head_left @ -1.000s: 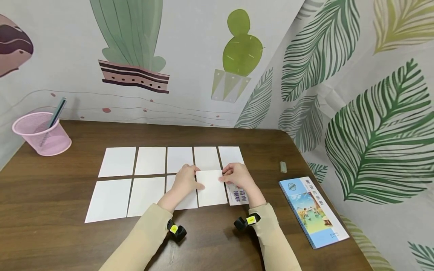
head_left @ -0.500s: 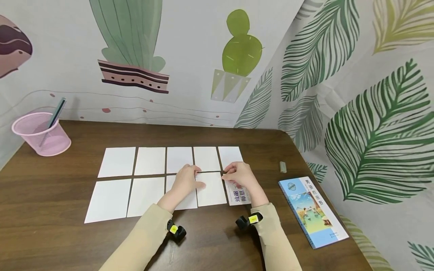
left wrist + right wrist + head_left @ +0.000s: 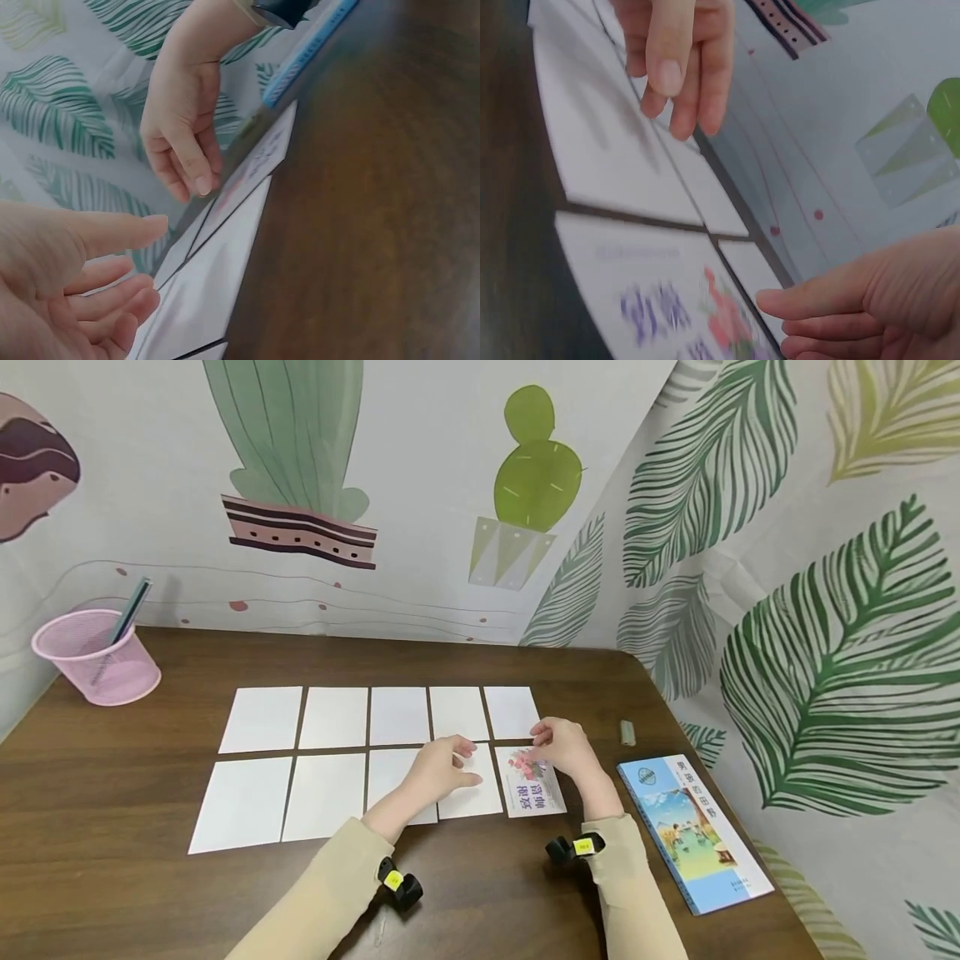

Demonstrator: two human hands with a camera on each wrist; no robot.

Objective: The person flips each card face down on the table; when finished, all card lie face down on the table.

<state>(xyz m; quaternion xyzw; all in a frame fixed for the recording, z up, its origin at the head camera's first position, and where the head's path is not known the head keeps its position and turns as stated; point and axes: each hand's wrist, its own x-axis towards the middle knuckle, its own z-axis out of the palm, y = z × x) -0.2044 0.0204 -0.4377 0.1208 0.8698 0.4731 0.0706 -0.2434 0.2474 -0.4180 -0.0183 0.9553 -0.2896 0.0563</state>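
Note:
White cards (image 3: 327, 797) lie flat in two rows, blank sides up. At the front right corner of this layout, one card (image 3: 536, 800) shows a printed face with pink flowers and purple characters. My left hand (image 3: 435, 774) hovers over the front-row blank card (image 3: 477, 795) beside the printed one, fingers loosely bent and holding nothing. Above the printed card's far right corner is my right hand (image 3: 567, 748), also holding nothing. The left wrist view shows a gap between the left hand's thumb (image 3: 124, 234) and its fingers. Part of the printed card is hidden beneath the right hand.
A blue-and-white book (image 3: 693, 835) lies near the right edge of the brown table (image 3: 112, 777), with a small grey-green block (image 3: 627, 732) behind it. At the back left stands a pink mesh pen cup (image 3: 105, 664) holding a pen (image 3: 130, 610). A patterned cloth backs the table.
Both hands have let go of the blank card, which now lies flat in the front row. The right hand has moved right, uncovering the printed flowers; the left hand has shifted slightly right.

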